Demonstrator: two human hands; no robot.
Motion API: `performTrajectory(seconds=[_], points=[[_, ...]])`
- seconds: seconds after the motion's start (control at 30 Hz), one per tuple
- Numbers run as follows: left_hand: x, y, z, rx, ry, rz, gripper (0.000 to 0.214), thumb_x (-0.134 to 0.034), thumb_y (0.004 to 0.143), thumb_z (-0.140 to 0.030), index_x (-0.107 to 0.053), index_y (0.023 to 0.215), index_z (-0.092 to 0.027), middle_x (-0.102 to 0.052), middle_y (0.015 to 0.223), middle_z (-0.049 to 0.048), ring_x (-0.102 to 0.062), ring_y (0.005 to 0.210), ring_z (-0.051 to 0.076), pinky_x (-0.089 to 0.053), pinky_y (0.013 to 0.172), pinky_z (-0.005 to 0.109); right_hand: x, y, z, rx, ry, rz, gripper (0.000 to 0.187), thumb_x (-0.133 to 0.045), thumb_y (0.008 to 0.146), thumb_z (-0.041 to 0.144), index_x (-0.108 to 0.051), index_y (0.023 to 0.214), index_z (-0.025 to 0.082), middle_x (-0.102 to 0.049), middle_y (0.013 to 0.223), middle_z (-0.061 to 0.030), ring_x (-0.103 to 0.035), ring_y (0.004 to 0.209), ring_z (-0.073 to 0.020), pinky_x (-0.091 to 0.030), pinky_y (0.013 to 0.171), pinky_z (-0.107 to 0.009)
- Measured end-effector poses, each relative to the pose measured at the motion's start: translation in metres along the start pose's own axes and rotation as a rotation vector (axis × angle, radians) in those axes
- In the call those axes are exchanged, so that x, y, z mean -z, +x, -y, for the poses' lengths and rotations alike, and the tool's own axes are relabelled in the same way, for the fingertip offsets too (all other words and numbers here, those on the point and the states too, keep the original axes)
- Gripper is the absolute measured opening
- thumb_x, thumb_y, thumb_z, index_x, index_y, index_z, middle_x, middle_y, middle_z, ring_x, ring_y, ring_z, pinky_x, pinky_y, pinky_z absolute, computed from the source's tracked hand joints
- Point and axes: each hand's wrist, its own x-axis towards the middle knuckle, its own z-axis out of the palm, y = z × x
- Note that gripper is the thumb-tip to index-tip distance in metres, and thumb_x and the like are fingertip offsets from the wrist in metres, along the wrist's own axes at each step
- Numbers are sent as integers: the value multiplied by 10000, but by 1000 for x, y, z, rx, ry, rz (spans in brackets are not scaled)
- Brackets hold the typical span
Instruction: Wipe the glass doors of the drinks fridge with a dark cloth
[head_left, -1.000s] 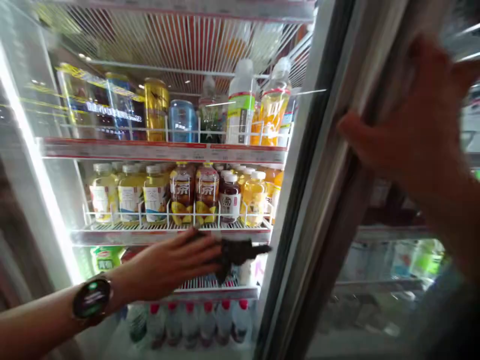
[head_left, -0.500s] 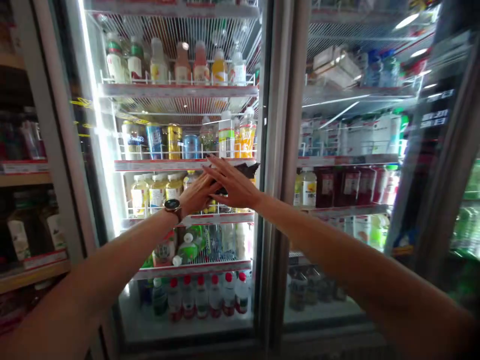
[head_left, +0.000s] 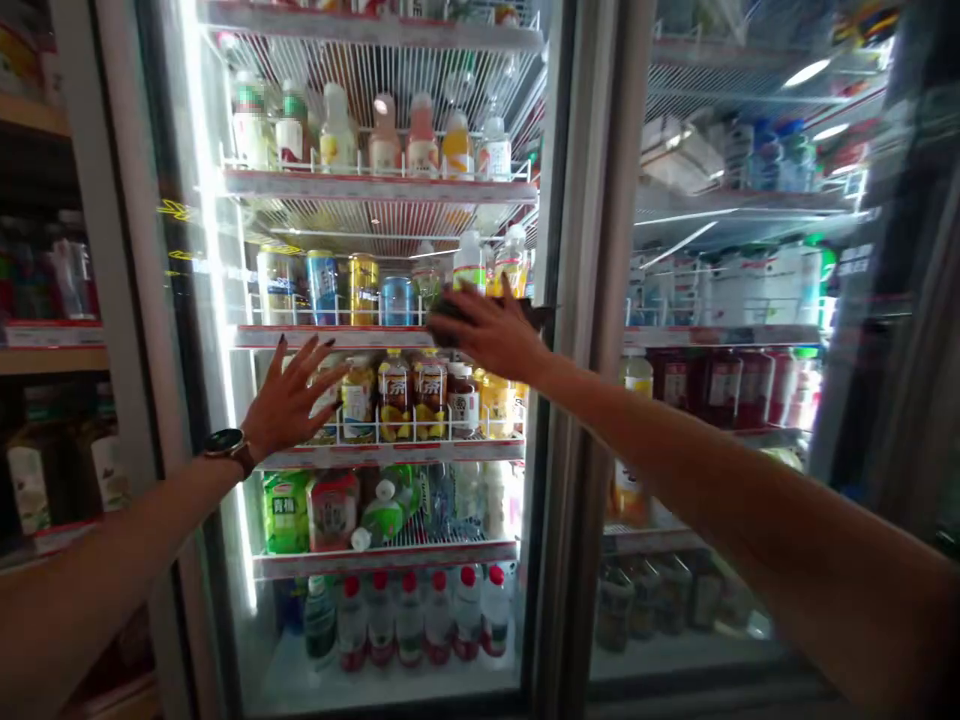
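Note:
My right hand (head_left: 491, 335) presses a dark cloth (head_left: 538, 316) flat against the glass door (head_left: 450, 620) of a drinks fridge, at the level of the second shelf's edge. The cloth shows past my fingertips on both sides. My left hand (head_left: 289, 402), with a watch (head_left: 225, 444) on the wrist, rests with fingers spread on the same glass further left and lower, holding nothing. Behind the glass stand rows of bottles (head_left: 405, 395) and cans (head_left: 364, 288) on wire shelves.
The door's grey frame (head_left: 581, 420) runs upright just right of my right hand. A second glass door (head_left: 720, 400) with more drinks is to the right. Wooden store shelves (head_left: 45, 350) with goods stand at the left.
The fridge door has gone from open to closed. The cloth passed from my left hand to my right, which moved up and right on the glass. My left hand moved left and spread open.

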Motion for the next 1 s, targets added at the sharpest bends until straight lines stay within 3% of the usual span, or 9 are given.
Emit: performTrajectory(seconds=[0.1, 0.2, 0.43, 0.53, 0.6, 0.7, 0.8, 0.9, 1.0], points=[[1, -1, 8, -2, 34, -27, 708, -560, 973, -316, -286, 1624, -368, -319, 1701, 67, -224, 1605, 299, -133, 1318, 624, 3, 60, -24, -286, -61, -227, 580, -425, 1056, 282, -310, 1625, 281, -209, 1744, -76, -94, 1623, -405, 55, 1175, -835], [-2, -7, 4, 116, 45, -126, 756, -508, 971, -233, -199, 1656, -316, -337, 1691, 93, -218, 1610, 283, -159, 1322, 606, -24, 73, 25, -279, -26, -227, 591, -415, 1063, 335, -275, 1637, 317, -135, 1764, -56, -72, 1630, -393, 71, 1216, -792], [-7, -28, -10, 202, 46, -143, 677, -456, 980, -193, -297, 1630, -290, -318, 1698, 101, -177, 1622, 286, -163, 1318, 612, -115, -64, 214, 286, 85, 242, 599, -601, 979, 256, -447, 1551, 343, -402, 1678, -44, -343, 1570, -262, -169, 1316, -637], [-7, -50, -15, 139, 47, -74, 717, -496, 979, -217, -250, 1650, -272, -252, 1721, 118, -156, 1622, 307, -157, 1321, 603, -111, -71, 199, 556, 71, 354, 669, -676, 905, 201, -480, 1522, 372, -418, 1671, 2, -358, 1564, -241, -240, 1312, -589], [-7, -65, -16, 87, 46, -41, 747, -519, 975, -221, -222, 1658, -282, -236, 1725, 115, -173, 1617, 306, -166, 1324, 586, -87, -37, 153, 506, 10, 322, 718, -671, 906, 197, -427, 1553, 389, -372, 1695, 6, -308, 1588, -257, -205, 1311, -620], [-8, -79, -15, 59, 40, -33, 771, -539, 962, -218, -218, 1658, -307, -242, 1724, 94, -205, 1607, 308, -185, 1323, 584, -44, 41, 75, 72, -81, 81, 671, -530, 994, 236, -314, 1608, 399, -317, 1718, -10, -221, 1616, -303, -94, 1279, -730], [-9, -84, -13, 72, 30, -57, 754, -527, 951, -195, -264, 1645, -328, -260, 1721, 66, -248, 1598, 305, -218, 1316, 582, -27, 96, 43, -304, -121, -155, 666, -451, 1009, 234, -264, 1635, 366, -275, 1732, -33, -110, 1638, -329, -27, 1260, -765], [-10, -83, -14, 91, 5, -86, 735, -496, 953, -172, -287, 1634, -350, -304, 1707, 39, -295, 1583, 288, -246, 1312, 569, -54, 92, 86, -306, -108, -163, 709, -474, 1004, 255, -208, 1655, 349, -257, 1738, -48, -110, 1638, -325, -38, 1274, -744], [-12, -86, -18, 133, -9, -131, 747, -470, 963, -152, -240, 1648, -341, -349, 1688, 38, -300, 1582, 266, -255, 1311, 558, -103, 39, 175, -77, -56, 5, 749, -551, 994, 314, -207, 1659, 334, -258, 1739, -69, -186, 1625, -310, -96, 1307, -675]])
